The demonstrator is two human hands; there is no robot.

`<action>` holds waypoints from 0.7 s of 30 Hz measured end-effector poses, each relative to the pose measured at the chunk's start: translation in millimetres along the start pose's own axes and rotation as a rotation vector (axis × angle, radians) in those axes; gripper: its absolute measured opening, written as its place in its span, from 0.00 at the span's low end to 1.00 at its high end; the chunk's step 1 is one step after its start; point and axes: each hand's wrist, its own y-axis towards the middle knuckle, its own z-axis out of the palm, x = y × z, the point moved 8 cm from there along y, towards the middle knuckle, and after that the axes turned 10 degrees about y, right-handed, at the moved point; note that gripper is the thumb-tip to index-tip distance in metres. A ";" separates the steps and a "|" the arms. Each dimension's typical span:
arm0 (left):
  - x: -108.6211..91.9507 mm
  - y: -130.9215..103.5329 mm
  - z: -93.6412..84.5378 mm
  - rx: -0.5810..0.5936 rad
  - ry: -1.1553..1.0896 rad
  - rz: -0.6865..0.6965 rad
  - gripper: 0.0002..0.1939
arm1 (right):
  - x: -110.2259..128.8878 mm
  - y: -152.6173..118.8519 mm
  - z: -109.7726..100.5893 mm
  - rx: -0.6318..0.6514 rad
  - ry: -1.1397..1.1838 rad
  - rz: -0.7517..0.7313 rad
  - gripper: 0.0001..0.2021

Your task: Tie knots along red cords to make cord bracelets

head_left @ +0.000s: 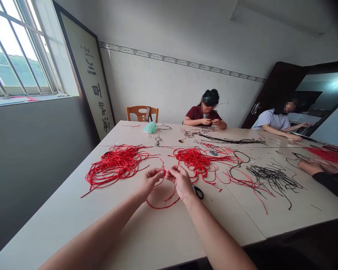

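Note:
A red cord point(163, 207) hangs in a loop below my two hands, over the pale table point(146, 240). My left hand point(152, 178) pinches the cord between thumb and forefinger. Close beside it, my right hand point(181, 180) grips the same cord with its fingertips; the exact knot between them is too small to make out. Short red ends stick up above the fingers. Partly hidden by my right wrist is a pair of scissors with a black handle point(198, 192). Behind my hands lie two piles of red cords, one at left point(118, 165) and one at right point(195, 159).
Black cords point(273, 176) lie tangled on the right, and a bundle of black cords point(231, 139) stretches across the far side. A green plastic bag point(150, 127) sits at the back. Two people point(205, 112) sit across the table; another person's hands point(312, 167) rest at the right.

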 end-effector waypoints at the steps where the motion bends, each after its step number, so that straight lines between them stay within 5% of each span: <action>1: 1.7 3.2 1.5 0.013 -0.011 0.002 0.14 | 1.3 2.3 -1.3 -0.011 -0.007 -0.004 0.09; 6: 2.7 16.0 7.6 0.042 -0.020 0.042 0.14 | 10.5 14.4 -2.6 -0.013 -0.083 -0.026 0.09; 18: 4.2 50.9 -0.7 -0.160 0.269 0.100 0.14 | 13.0 47.0 -12.8 0.005 -0.304 -0.117 0.09; 21: 13.6 54.0 -1.2 -0.140 0.275 0.069 0.15 | 30.6 46.7 -21.5 -0.022 -0.516 -0.269 0.08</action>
